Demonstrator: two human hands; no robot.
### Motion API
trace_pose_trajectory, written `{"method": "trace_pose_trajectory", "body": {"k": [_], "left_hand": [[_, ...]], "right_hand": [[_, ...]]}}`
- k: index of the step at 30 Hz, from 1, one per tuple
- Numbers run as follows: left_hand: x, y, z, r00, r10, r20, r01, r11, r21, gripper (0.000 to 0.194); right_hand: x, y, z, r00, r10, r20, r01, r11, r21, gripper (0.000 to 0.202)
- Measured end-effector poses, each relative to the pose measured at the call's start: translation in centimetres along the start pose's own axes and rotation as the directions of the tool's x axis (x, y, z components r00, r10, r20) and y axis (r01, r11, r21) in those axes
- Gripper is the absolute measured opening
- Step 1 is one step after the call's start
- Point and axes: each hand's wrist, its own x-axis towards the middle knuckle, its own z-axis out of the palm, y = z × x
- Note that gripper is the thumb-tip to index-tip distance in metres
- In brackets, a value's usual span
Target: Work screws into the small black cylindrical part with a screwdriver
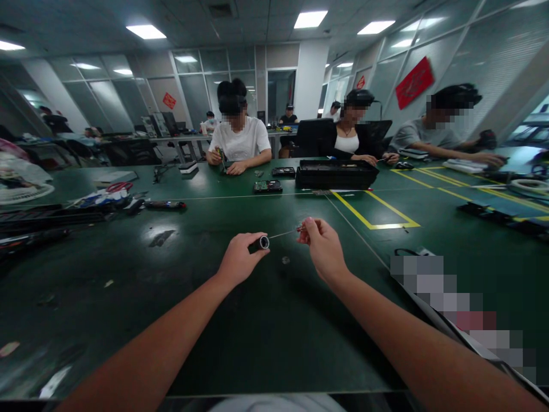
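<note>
Between the thumb and fingers of my left hand (pixel 241 256) is a short black cylinder (pixel 262 242), its round, ringed end facing me. My right hand (pixel 322 246) pinches a small metallic piece (pixel 300 229) at its fingertips. A thin, light rod or wire (pixel 282 234) spans the gap between the cylinder and the right fingertips. Both hands are raised over the green table (pixel 257 320), a short distance apart. Just below the gap, a small round mark or piece (pixel 285 260) shows on the tabletop.
Across the table, a person in white works near a circuit-board device (pixel 267 186) and a long black tray (pixel 337 174). Two more people sit at the right. Tools and cables (pixel 115 197) lie left; a blurred-out object (pixel 463 309) lies right.
</note>
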Motion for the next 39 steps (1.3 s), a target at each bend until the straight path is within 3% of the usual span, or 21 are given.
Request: {"method": "trace_pose_trajectory", "body": {"k": [6, 14, 18, 24, 27, 32, 39], "left_hand": [[0.0, 0.2, 0.0, 0.998, -0.057, -0.033, 0.052, 0.992, -0.117, 0.045], [-0.2, 1.1, 0.1, 0.988, -0.143, 0.059, 0.155, 0.912, -0.381, 0.029], [-0.2, 3.2, 0.1, 0.979, -0.109, 0.169, 0.153, 0.949, -0.275, 0.037], [-0.2, 5.7, 1.3, 0.902, 0.106, 0.418, -0.046, 0.987, -0.151, 0.028], [0.3, 5.8, 2.8, 0.886, 0.141, 0.442, -0.126, 0.99, -0.063, 0.027], [1.4, 5.5, 4.7, 0.882, 0.073, 0.465, -0.154, 0.978, 0.138, 0.042], [2.0, 5.8, 5.2, 0.874, 0.102, 0.475, -0.208, 0.962, 0.176, 0.025]], "right_hand": [[-0.5, -0.8, 0.0, 0.999, -0.053, 0.003, 0.053, 0.995, -0.09, 0.031], [-0.4, -1.0, -0.2, 0.993, -0.109, -0.043, 0.104, 0.988, -0.112, 0.03], [-0.3, -1.1, -0.1, 0.99, -0.126, -0.061, 0.118, 0.986, -0.121, 0.028], [-0.1, -1.3, -0.4, 0.984, -0.166, -0.067, 0.157, 0.98, -0.122, 0.026], [-0.1, -1.3, -0.5, 0.985, -0.165, -0.056, 0.155, 0.976, -0.152, 0.028], [0.0, -1.0, -0.4, 0.986, -0.158, -0.056, 0.149, 0.979, -0.137, 0.028], [-0.2, -1.1, -0.3, 0.99, -0.138, -0.026, 0.133, 0.981, -0.144, 0.026]]}}
